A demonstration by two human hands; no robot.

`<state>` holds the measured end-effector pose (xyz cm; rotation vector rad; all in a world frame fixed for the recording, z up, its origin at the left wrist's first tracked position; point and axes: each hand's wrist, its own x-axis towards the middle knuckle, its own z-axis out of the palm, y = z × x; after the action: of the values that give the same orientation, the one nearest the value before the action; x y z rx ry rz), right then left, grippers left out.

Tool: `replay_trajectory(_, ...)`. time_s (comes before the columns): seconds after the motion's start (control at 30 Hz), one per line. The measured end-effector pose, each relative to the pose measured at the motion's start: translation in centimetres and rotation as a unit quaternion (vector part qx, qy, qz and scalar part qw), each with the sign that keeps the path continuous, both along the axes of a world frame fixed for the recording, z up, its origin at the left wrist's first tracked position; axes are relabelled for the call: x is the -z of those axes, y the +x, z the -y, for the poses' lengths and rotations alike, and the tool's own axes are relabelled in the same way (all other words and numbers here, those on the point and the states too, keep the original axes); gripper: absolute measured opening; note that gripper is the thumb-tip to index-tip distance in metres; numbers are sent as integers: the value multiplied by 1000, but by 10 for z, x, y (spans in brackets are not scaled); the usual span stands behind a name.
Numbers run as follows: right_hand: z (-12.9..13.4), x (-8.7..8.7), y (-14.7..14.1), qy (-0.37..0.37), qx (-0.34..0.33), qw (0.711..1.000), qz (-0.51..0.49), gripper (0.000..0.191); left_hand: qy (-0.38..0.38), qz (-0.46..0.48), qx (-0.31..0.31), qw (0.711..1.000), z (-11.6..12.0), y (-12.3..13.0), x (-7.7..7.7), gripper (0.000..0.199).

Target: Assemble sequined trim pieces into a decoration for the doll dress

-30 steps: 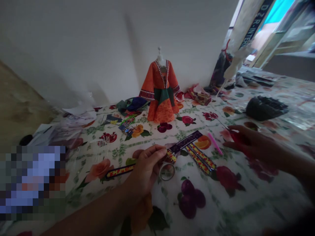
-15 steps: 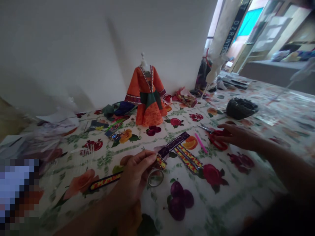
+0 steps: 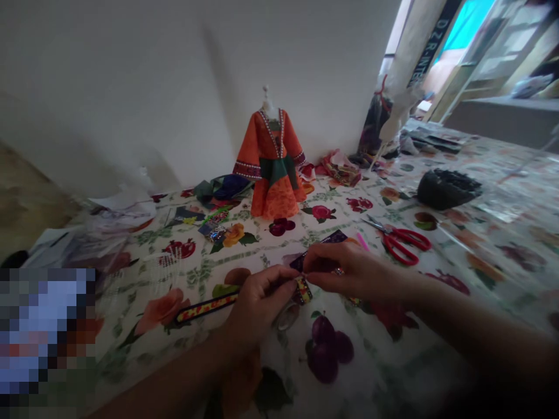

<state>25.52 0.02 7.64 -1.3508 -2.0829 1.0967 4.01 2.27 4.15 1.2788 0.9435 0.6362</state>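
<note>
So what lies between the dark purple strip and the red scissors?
Head view: a pink stick, partly hidden by the right hand, between dark purple strip and red scissors.

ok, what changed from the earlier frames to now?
The right hand let go of the red-handled scissors, now lying on the tablecloth, and moved left, close to the left hand, which still holds the patterned strip. The orange dress stands as before.
</note>
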Motion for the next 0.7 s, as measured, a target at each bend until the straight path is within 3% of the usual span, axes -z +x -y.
replay_trajectory(0.13, -4, 12, -5, 4, 0, 1000, -16, 2, 19, -13, 17, 1000, -1, 2, 3, 20)
replay_trajectory(0.27, -3, 19, -7, -1, 10, 1000, -22, 4, 18, -8, 48, 999, -2, 3, 6, 17)
replay_trajectory(0.7, -2, 22, -7, -53, -20, 996, -71, 4, 28, -33, 74, 996, -4, 2, 8, 16)
